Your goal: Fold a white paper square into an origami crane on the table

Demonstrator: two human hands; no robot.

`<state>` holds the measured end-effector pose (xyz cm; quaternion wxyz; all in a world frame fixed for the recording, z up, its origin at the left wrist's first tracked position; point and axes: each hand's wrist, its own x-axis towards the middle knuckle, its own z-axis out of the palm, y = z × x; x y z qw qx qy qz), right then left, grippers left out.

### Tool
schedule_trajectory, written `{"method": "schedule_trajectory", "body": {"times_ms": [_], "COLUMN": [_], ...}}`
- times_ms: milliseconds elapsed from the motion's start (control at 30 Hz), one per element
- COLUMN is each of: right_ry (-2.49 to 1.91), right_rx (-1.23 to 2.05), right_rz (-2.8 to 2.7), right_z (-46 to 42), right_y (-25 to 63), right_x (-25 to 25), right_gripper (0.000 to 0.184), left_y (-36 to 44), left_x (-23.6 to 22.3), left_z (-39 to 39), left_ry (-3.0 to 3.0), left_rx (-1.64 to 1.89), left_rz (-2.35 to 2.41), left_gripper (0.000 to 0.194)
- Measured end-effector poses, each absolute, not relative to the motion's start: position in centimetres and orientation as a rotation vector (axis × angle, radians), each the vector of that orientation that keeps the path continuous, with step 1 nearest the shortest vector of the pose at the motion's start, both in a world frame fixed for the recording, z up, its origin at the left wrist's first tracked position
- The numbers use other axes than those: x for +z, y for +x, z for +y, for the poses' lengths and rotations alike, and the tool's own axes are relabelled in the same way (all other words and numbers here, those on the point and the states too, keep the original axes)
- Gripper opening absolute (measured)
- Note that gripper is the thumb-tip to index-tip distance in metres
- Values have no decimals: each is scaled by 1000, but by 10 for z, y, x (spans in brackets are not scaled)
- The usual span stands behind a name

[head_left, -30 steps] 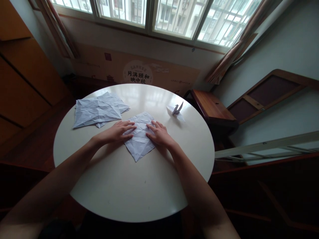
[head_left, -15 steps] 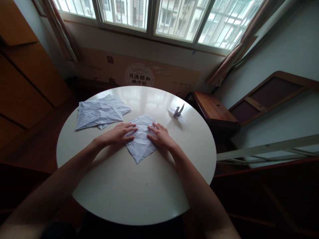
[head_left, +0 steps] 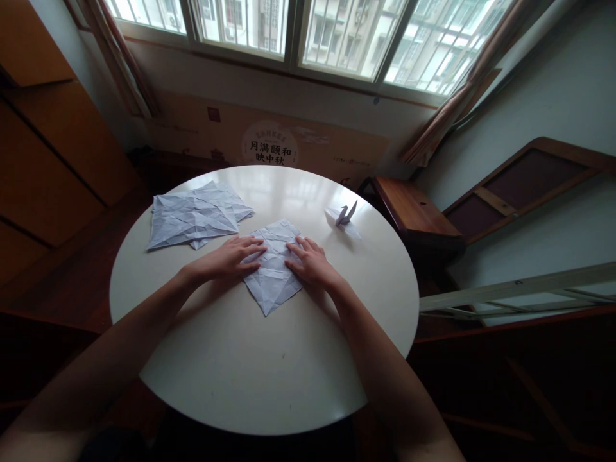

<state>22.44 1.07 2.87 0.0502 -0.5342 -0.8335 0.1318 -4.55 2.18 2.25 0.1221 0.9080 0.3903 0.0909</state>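
Note:
A creased sheet of white paper (head_left: 273, 276) lies on the round white table (head_left: 226, 359), one corner pointing toward me. My left hand (head_left: 237, 255) rests on its left side with fingers spread. On the right side lies my right hand (head_left: 310, 260), its fingers also apart and flat on the sheet. Both hands cover the paper's side corners. Left of it is a loose pile of creased paper sheets (head_left: 192, 218). A folded paper crane (head_left: 343, 219) stands at the back right of the table.
Beyond the table's right edge stands a wooden stool or small table (head_left: 409, 208). A beige printed board (head_left: 192, 128) with Chinese characters leans below the window (head_left: 332, 38). Orange-brown cabinets (head_left: 52, 147) are on the left.
The whole view has shifted slightly, so everything appears a little lower and further right. My hands have stayed in place on the sheet.

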Motion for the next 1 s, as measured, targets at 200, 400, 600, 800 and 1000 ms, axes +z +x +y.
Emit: {"method": "schedule_trajectory", "body": {"times_ms": [200,400,600,800,1000], "right_ry": [-1633,-1637,-1636,-1636,-1631], "right_rx": [400,408,411,415,405], "right_rz": [-2536,-2534,-2536,-2534,-2534], "right_z": [10,10,10,9,10], "right_y": [224,224,224,223,224], "right_x": [29,30,31,31,30], "right_gripper": [58,58,58,58,58], "left_y": [-46,-47,-46,-47,-46], "left_x": [22,19,20,20,21], "left_z": [22,24,23,23,22], "left_ry": [2644,2653,2656,2653,2642], "left_rx": [263,256,263,269,265], "left_rz": [1138,1141,1141,1138,1150], "left_gripper": [57,58,57,58,58]}}
